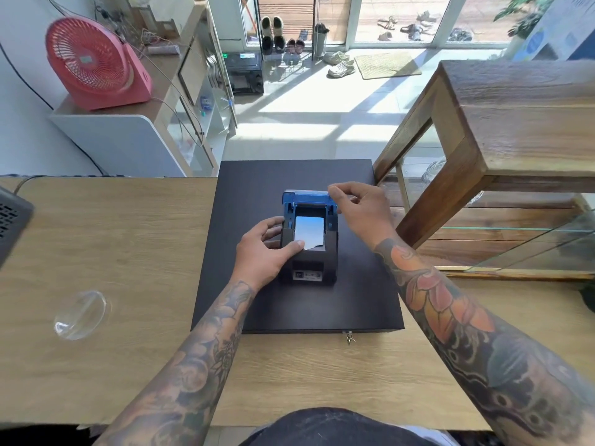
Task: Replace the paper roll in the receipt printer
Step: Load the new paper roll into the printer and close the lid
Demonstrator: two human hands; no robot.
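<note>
On top of the black cash drawer, which lies on the wooden tabletop, we see the receipt printer sitting with its blue lid swung up and open. Our left hand rests against the printer's left side, thumb pressing the loose end of the paper flat over the front edge of the open bay; the roll itself sits down in that bay. Our right hand is up at the lid's right corner, thumb and forefinger pinched on its edge, the other fingers curled loosely. Off to the left on the tabletop lies a clear plastic wrapper, well apart from the printer.
</note>
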